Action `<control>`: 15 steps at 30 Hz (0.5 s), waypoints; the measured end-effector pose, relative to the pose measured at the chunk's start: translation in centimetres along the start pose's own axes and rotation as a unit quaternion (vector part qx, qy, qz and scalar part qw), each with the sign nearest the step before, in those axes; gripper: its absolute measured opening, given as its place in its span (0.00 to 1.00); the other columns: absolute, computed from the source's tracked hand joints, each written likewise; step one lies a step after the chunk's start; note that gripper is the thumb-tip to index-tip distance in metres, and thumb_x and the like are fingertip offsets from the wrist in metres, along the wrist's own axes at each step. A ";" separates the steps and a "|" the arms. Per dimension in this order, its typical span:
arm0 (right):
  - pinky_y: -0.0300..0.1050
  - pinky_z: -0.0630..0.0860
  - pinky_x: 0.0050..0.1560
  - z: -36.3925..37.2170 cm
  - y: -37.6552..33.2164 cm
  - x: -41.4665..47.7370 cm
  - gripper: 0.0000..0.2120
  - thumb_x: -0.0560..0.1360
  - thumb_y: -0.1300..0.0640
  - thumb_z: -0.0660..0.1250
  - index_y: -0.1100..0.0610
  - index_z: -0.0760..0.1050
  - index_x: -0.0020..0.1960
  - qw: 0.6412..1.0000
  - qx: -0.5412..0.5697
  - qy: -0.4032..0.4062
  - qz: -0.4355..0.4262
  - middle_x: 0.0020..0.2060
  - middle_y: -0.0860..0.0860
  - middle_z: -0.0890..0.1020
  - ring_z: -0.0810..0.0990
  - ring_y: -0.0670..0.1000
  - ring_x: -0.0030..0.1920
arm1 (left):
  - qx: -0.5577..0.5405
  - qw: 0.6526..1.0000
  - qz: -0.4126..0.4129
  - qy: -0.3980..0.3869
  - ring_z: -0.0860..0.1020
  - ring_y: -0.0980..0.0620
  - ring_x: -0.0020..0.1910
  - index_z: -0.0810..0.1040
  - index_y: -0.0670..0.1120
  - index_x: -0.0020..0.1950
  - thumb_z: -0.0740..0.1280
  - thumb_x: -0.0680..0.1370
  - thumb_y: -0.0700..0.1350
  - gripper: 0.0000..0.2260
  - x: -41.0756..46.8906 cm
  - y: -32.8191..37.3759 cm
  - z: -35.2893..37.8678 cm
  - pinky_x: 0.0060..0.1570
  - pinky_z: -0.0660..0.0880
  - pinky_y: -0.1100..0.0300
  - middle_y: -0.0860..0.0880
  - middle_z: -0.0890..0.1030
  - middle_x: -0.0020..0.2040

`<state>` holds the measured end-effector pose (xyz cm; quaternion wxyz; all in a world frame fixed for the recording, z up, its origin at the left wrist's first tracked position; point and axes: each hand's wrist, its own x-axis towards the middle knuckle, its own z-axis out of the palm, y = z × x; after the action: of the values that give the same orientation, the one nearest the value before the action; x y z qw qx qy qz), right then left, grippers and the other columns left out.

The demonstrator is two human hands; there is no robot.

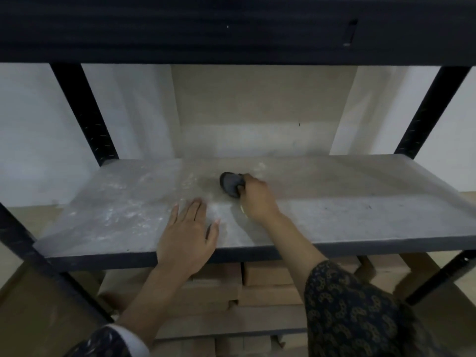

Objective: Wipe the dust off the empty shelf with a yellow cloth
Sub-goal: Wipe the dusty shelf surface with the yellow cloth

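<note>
While the left hand (186, 235) lies flat on the front part of the shelf (347, 215), fingers straight and spread and holding nothing, the right hand (258, 199) reaches past it to near the middle of the board. Its fingers are curled tight round a bunched cloth (230, 185). That cloth looks dark, almost black, in this dim light; only a thin yellow edge (243, 213) shows under the heel of the hand. The wad sits against the shelf surface.

Pale dust (121, 202) lies in streaks and patches over the left half of the grey board, and the right half looks more even.

Cardboard boxes (268, 274) are stacked close together on the tier below. Their insides cannot be seen, and their faces are too blurred to make out any print.

Black metal uprights (85, 112) with rows of slots stand at the back corners, and the dark beam (231, 29) of the tier above crosses the top. Behind stands a white wall (31, 124) with a beige panel (257, 104) in the middle. Both forearms are bare, and a dark patterned sleeve (355, 313) covers the right arm near the elbow.
</note>
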<state>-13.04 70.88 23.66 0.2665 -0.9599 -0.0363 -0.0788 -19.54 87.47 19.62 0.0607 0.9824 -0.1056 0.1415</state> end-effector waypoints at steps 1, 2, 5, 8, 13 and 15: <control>0.45 0.68 0.44 -0.4 0.0 0.0 0.14 0.80 0.61 0.56 0.65 0.70 0.62 1.000 0.014 0.002 0.000 0.57 0.64 0.78 0.77 0.64 0.56 | 0.001 1.000 0.001 -0.001 0.60 0.49 0.75 0.61 0.42 0.75 0.37 0.76 0.62 0.37 -0.1 0.0 -0.1 0.76 0.50 0.52 0.46 0.64 0.75; 0.44 0.67 0.43 -1.2 0.5 0.2 0.13 0.80 0.61 0.57 0.65 0.70 0.62 0.999 0.022 0.017 0.016 0.57 0.64 0.79 0.77 0.64 0.56 | -0.001 1.000 0.002 -0.003 0.59 0.50 0.75 0.61 0.43 0.75 0.37 0.75 0.62 0.37 -0.1 0.1 -0.1 0.76 0.50 0.52 0.46 0.64 0.75; 0.48 0.72 0.50 -4.6 4.3 2.1 0.14 0.78 0.62 0.60 0.65 0.69 0.63 0.986 0.010 0.084 0.142 0.59 0.63 0.78 0.77 0.62 0.59 | -0.013 1.000 0.002 -0.008 0.59 0.51 0.76 0.60 0.43 0.76 0.36 0.75 0.62 0.37 -0.1 0.2 -0.4 0.76 0.48 0.53 0.47 0.63 0.76; 0.53 0.73 0.57 -5.5 7.0 3.7 0.18 0.79 0.62 0.60 0.66 0.66 0.67 0.966 -0.034 0.082 0.243 0.63 0.63 0.75 0.75 0.62 0.63 | -0.014 1.000 0.004 -0.013 0.59 0.52 0.75 0.59 0.43 0.76 0.36 0.75 0.62 0.37 -0.1 0.2 -0.4 0.76 0.47 0.54 0.47 0.62 0.76; 0.51 0.73 0.58 -0.9 3.5 4.9 0.19 0.81 0.62 0.54 0.66 0.62 0.70 0.982 -0.049 0.047 0.177 0.64 0.61 0.75 0.74 0.60 0.64 | -0.020 0.999 -0.004 -0.025 0.57 0.53 0.76 0.58 0.45 0.77 0.36 0.74 0.63 0.37 0.0 0.0 -0.5 0.76 0.46 0.55 0.49 0.61 0.77; 0.51 0.73 0.57 0.4 1.0 4.6 0.18 0.81 0.61 0.54 0.65 0.63 0.70 0.994 -0.030 0.012 0.108 0.63 0.61 0.75 0.75 0.60 0.63 | -0.030 0.999 -0.012 -0.030 0.59 0.52 0.75 0.60 0.46 0.76 0.36 0.72 0.63 0.38 0.4 0.1 -0.9 0.76 0.48 0.54 0.49 0.63 0.76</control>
<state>-8.38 70.37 23.59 0.2449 -0.9648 0.0732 -0.0623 -19.38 87.46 20.65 0.0886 0.9851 -0.0998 0.1084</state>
